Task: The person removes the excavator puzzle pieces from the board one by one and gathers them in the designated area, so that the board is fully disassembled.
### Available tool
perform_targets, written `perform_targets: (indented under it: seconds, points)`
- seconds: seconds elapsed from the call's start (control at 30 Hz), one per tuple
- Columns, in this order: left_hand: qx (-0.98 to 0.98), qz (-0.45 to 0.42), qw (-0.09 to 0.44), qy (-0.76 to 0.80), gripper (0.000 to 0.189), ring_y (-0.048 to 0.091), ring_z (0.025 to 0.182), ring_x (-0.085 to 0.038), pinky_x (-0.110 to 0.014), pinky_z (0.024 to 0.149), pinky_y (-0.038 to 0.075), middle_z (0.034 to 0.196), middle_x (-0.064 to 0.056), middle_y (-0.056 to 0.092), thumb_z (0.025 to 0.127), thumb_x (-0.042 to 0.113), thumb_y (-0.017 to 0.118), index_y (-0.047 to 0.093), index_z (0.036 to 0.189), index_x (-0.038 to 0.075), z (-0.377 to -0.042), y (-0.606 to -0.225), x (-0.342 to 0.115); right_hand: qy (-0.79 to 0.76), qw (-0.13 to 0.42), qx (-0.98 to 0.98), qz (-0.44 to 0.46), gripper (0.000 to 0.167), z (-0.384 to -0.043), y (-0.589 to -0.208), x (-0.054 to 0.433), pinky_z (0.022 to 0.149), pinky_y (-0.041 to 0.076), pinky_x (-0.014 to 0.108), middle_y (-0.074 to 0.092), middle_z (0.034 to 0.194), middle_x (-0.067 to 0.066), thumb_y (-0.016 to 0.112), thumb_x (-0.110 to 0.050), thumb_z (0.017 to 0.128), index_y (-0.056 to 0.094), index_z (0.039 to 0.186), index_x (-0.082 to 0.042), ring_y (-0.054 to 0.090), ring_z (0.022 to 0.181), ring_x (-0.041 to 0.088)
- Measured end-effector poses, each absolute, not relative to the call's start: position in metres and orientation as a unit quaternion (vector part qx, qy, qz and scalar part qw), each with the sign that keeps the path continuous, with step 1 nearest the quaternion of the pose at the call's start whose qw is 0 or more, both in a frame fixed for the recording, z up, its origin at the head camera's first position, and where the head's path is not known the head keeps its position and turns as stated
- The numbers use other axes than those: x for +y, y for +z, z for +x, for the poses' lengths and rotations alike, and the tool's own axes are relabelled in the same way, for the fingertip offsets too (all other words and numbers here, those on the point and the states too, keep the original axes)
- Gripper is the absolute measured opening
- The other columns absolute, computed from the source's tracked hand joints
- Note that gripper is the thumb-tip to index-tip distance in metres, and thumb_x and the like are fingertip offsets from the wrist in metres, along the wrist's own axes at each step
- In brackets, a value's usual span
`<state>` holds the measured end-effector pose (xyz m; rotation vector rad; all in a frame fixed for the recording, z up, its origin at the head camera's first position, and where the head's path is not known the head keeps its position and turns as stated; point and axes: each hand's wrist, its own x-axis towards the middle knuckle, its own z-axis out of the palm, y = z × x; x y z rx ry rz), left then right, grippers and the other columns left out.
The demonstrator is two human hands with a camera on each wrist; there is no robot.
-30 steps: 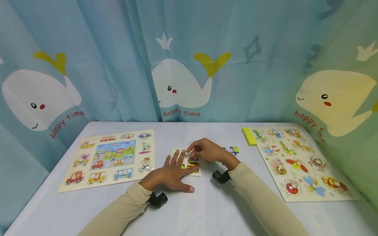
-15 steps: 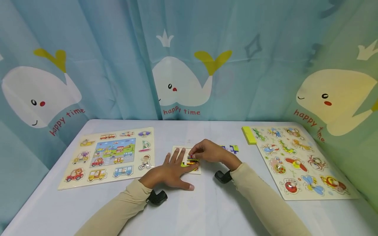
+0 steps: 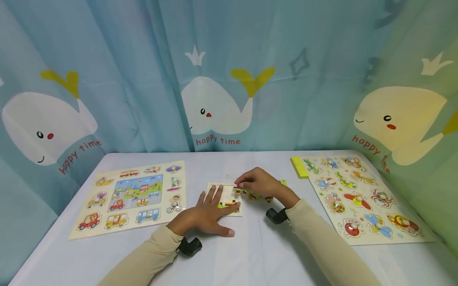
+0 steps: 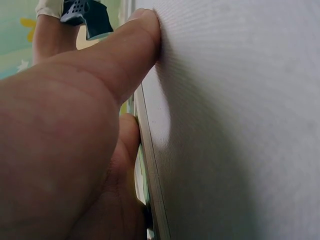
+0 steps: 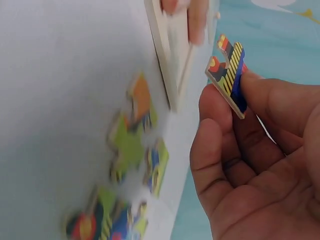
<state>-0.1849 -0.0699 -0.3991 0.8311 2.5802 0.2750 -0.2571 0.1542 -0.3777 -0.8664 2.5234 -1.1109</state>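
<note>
My left hand (image 3: pixel 207 216) lies with spread, straight fingers across a small jigsaw board (image 3: pixel 227 192), its thumb resting on the table. Along the board's lower edge a strip of picture shows beside the index finger. My right hand (image 3: pixel 262 184) pinches a jigsaw piece (image 5: pixel 230 75) between thumb and fingers, above the board's right side. That piece has yellow-and-black stripes, a blue band and a rounded notch. Several loose jigsaw pieces (image 5: pixel 127 142) lie on the table under the right hand, blurred in the right wrist view. The board's edge (image 4: pixel 150 170) shows beside the left hand in its wrist view.
A vehicle peg puzzle (image 3: pixel 86 206) lies at the left of the table, an insect peg puzzle (image 3: pixel 365 190) at the right. A yellow block (image 3: pixel 299 167) touches the insect puzzle's far left corner. Whale-printed curtains (image 3: pixel 143 79) enclose the table's back and sides.
My right hand has shifted to the right with the striped piece, now raised off the board, uncovering bare board beneath. My left hand stays spread on the board. The head view tilts slightly.
</note>
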Motion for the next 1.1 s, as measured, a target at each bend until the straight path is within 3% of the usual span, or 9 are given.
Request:
perform_targets:
  seconds: [0.1,0.2,0.33,0.47,0.73,1.1]
  points:
    - [0.926,0.299,0.204,0.102,0.082,-0.016,0.143,-0.04,-0.06,0.111,-0.002,0.159,-0.021,-0.012,0.085,0.069,0.056,0.025,0.154,0.038,-0.184,-0.4,-0.07,-0.384,0.128,0.87,-0.281,0.021,-0.258,-0.375,0.165,0.075,0.05,0.029,0.071,0.105,0.008,0.057,-0.001,0.095,0.072,0.11,0.003,0.061,0.086,0.011]
    - [0.926,0.299,0.203,0.106,0.082,-0.017,0.143,-0.039,-0.06,0.111,-0.003,0.159,-0.02,-0.013,0.085,0.068,0.057,0.025,0.154,0.039,-0.183,-0.401,-0.069,-0.391,0.134,0.872,-0.263,0.021,-0.259,-0.373,0.177,0.063,0.048,0.028,0.071,0.102,0.008,0.057,-0.001,0.095,0.071,0.11,0.003,0.054,0.066,0.01]
    - [0.927,0.294,0.205,0.108,0.082,-0.017,0.143,-0.038,-0.059,0.111,-0.003,0.159,-0.019,-0.013,0.084,0.069,0.058,0.025,0.154,0.04,-0.183,-0.402,-0.069,-0.394,0.131,0.874,-0.252,0.02,-0.26,-0.373,0.195,0.059,0.045,0.029,0.071,0.099,0.009,0.058,0.0,0.094,0.071,0.109,0.004,0.05,0.062,0.012]
    - [0.927,0.29,0.208,0.111,0.082,-0.017,0.144,-0.038,-0.059,0.111,-0.004,0.16,-0.019,-0.013,0.084,0.068,0.059,0.025,0.154,0.04,-0.182,-0.402,-0.069,-0.383,0.118,0.881,-0.25,0.019,-0.26,-0.373,0.212,0.069,0.047,0.029,0.071,0.102,0.01,0.058,0.001,0.094,0.072,0.107,0.005,0.058,0.081,0.013]
    - [0.924,0.3,0.206,0.116,0.082,-0.017,0.143,-0.039,-0.059,0.111,-0.004,0.159,-0.02,-0.013,0.085,0.066,0.059,0.026,0.154,0.038,-0.182,-0.398,-0.07,-0.379,0.127,0.89,-0.22,0.022,-0.256,-0.372,0.241,0.058,0.04,0.03,0.069,0.088,0.005,0.056,0.001,0.095,0.069,0.111,0.005,0.048,0.066,0.016]
    - [0.925,0.301,0.203,0.113,0.082,-0.016,0.144,-0.039,-0.059,0.111,-0.003,0.159,-0.021,-0.012,0.085,0.066,0.059,0.026,0.154,0.037,-0.184,-0.399,-0.071,-0.373,0.135,0.893,-0.211,0.02,-0.251,-0.377,0.263,0.068,0.048,0.031,0.069,0.107,0.015,0.057,0.002,0.094,0.071,0.108,0.004,0.06,0.084,0.017]
